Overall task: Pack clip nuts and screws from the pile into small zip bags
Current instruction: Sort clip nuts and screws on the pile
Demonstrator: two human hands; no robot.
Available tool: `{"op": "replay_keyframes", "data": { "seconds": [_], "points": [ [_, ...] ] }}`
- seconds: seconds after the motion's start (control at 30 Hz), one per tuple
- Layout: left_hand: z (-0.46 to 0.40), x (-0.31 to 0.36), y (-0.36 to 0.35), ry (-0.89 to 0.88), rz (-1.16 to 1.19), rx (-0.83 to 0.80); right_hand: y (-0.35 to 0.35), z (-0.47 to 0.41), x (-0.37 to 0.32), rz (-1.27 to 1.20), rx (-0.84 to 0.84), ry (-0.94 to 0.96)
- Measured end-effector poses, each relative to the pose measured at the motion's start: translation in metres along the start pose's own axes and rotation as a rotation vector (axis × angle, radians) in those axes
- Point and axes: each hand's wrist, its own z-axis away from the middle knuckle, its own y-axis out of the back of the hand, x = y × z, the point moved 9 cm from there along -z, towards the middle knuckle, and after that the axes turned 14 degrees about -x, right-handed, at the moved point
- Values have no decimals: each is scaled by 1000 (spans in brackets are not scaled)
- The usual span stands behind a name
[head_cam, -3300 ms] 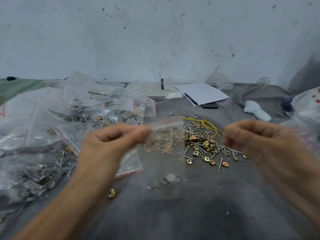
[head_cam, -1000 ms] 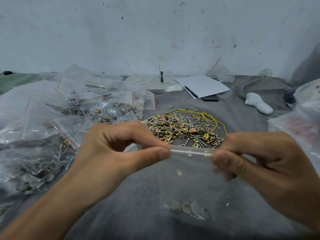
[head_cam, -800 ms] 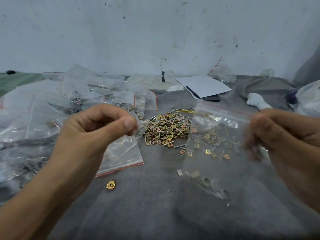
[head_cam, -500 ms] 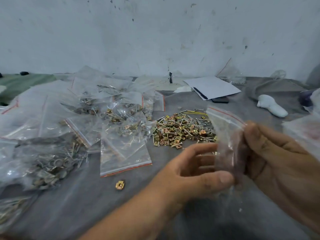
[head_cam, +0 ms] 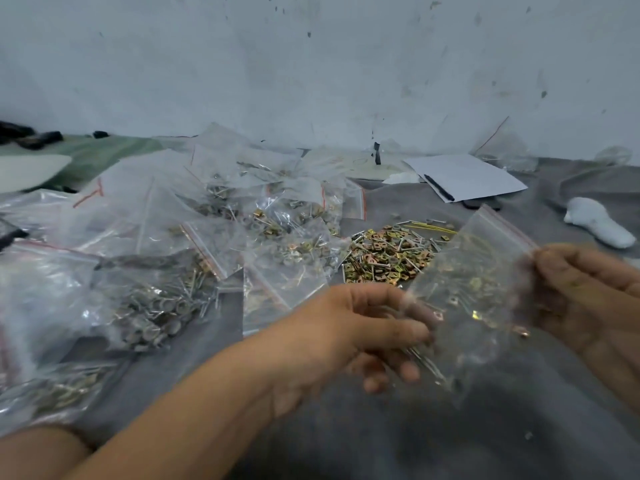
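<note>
Clear red-striped zip bag (head_cam: pixel 464 299) of screws held aloft: right hand (head_cam: pixel 585 299) grips its right edge, left hand (head_cam: pixel 356 327) pinches its lower left. Loose brass clip-nut/screw pile (head_cam: pixel 388 254) behind, mid grey cloth (head_cam: pixel 346 438).

1. Zip bag (head_cam: pixel 464 306) was motion-blurred; contents inside unclear.
2. Right hand (head_cam: pixel 588 299), beside the bag, was cut by the frame edge.
3. Left hand (head_cam: pixel 349 334) fingertips blurred behind the bag.

Bare grey cloth (head_cam: pixel 346 445) lies open in the foreground. Filled zip bags (head_cam: pixel 166 271) crowd the left side; the pile of clip nuts and screws (head_cam: pixel 384 252) sits centrally beyond both hands; paper (head_cam: pixel 464 174) and a white object (head_cam: pixel 599 225) occupy the far right.
</note>
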Motion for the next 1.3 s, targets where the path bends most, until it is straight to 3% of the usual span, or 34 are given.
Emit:
{"op": "replay_keyframes", "data": {
  "seconds": [0.3, 0.43, 0.5, 0.8, 0.87, 1.03, 1.2, 1.3],
  "points": [
    [53, 85, 166, -279, 120, 778, 24, -5, 17, 109, 1, -111],
    [93, 102, 186, -45, -556, 1082, 26, -8, 26, 181, -1, -161],
    [91, 108, 165, -47, -742, 1059, 23, -8, 26, 227, -13, -159],
    [71, 107, 117, -96, -975, 950, -3, 4, 20, 439, -106, -63],
    [64, 100, 113, 25, -1100, 922, -3, 2, 19, 460, -102, -59],
    [54, 59, 128, 617, -1426, 688, -1, 2, 23, 513, -107, -88],
    [70, 75, 145, 749, -1621, 834, 17, 1, 20, 558, -30, -94],
    [76, 78, 153, 823, -1588, 912, 29, 1, 18, 586, 25, -118]
  ]
}}
